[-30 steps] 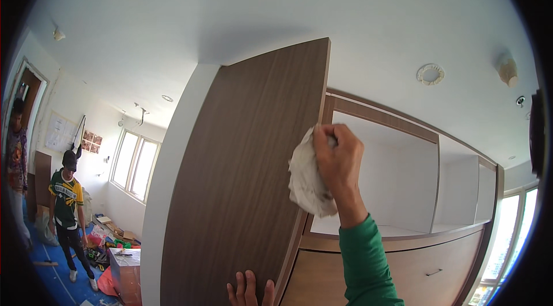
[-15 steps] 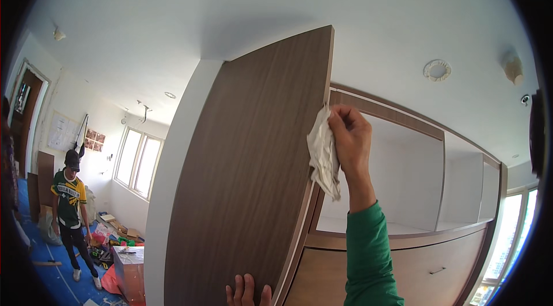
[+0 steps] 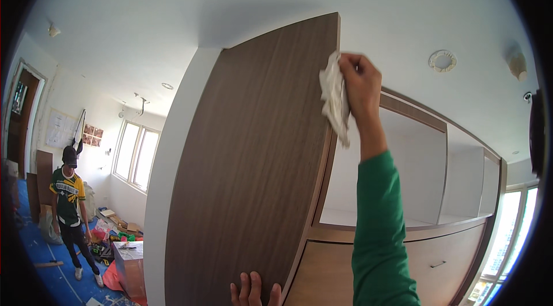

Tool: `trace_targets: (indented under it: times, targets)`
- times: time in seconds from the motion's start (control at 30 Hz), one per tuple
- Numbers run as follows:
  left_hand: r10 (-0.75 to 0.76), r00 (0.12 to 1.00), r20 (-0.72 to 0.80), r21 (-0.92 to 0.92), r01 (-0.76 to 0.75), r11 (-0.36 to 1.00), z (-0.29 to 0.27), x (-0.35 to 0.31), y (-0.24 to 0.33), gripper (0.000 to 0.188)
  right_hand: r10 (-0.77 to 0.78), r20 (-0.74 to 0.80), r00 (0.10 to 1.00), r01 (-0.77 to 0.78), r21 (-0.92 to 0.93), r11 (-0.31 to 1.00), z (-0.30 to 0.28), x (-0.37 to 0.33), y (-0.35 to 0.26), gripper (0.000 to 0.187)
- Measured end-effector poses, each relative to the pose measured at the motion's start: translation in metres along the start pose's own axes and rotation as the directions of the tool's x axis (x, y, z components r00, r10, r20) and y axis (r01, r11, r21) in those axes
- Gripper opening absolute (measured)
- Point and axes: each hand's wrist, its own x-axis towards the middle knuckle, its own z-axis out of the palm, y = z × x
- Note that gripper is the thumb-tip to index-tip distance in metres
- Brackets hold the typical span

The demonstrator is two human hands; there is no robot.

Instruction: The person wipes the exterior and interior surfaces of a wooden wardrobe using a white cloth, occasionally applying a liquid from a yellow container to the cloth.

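A tall brown wood-grain cabinet door (image 3: 253, 156) stands swung out in front of me, its top close under the ceiling. My right hand (image 3: 363, 84), in a green sleeve, pinches a crumpled white cloth (image 3: 336, 97) against the door's outer edge, near its upper corner. The cloth hangs down along the edge and overlaps the door's face. Low on the same door, my left hand (image 3: 255, 290) rests with its fingers stretched out; only the fingers show above the lower edge of the view.
Right of the door are white open shelves (image 3: 391, 170) above a brown panel with a small handle (image 3: 438, 264). At the far left a person in a cap (image 3: 70, 208) stands on blue floor covering (image 3: 52, 274), beside piled tools, bags and a box (image 3: 130, 268).
My right hand has slid the cloth upward along the door's edge toward the top corner. My left hand stays on the door. The view has shifted slightly.
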Motion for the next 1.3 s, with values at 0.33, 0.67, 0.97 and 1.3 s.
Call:
trace_targets:
  times: [0.33, 0.67, 0.97, 1.3]
  targets:
    - [-0.011, 1.000, 0.016, -0.067, 0.012, 0.998, -0.001, -0.001, 0.000, 0.072, 0.104, -0.006, 0.995, -0.104, -0.161, 0.981, 0.023, 0.167, 0.052, 0.023]
    - [-0.013, 1.000, -0.007, 0.011, 0.013, 1.000, 0.010, -0.004, -0.006, 0.073, 0.110, -0.033, 0.993, -0.114, -0.186, 0.976, 0.030, 0.157, 0.039, 0.034]
    - [-0.012, 1.000, -0.019, -0.016, 0.012, 1.000, 0.002, 0.001, 0.001, 0.074, 0.274, 0.084, 0.958, -0.286, 0.264, 0.921, 0.018, 0.116, 0.036, 0.026]
    - [-0.006, 1.000, -0.015, -0.014, 0.005, 1.000, -0.010, 0.001, 0.003, 0.060, 0.123, 0.145, 0.982, -0.159, 0.272, 0.949, -0.006, -0.061, -0.015, 0.018]
